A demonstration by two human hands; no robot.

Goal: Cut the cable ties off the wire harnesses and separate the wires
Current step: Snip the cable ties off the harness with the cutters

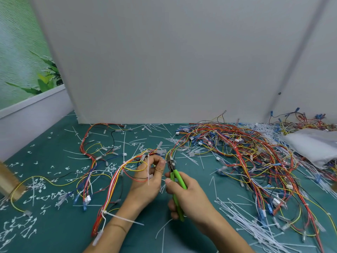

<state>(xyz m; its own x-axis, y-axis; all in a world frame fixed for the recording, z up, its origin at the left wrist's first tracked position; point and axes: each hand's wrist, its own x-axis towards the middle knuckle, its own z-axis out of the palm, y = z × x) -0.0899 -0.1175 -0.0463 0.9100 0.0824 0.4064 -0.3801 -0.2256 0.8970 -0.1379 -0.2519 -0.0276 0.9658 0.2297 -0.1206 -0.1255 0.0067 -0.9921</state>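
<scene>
My left hand (148, 178) grips a wire harness (116, 177) of red, yellow and white wires, with a white cable tie (148, 168) standing up between its fingers. My right hand (187, 197) holds green-handled cutters (176, 181), whose dark jaws point up beside the left thumb at the harness. Another white cable tie (119, 218) binds the same harness lower down, near my left wrist.
A large tangle of harnesses (246, 154) covers the right of the green mat (54, 225). Whole cable ties (251, 223) lie at the front right, cut tie bits (38, 190) at the left. A plastic bag (313, 143) sits far right, a grey panel (164, 61) behind.
</scene>
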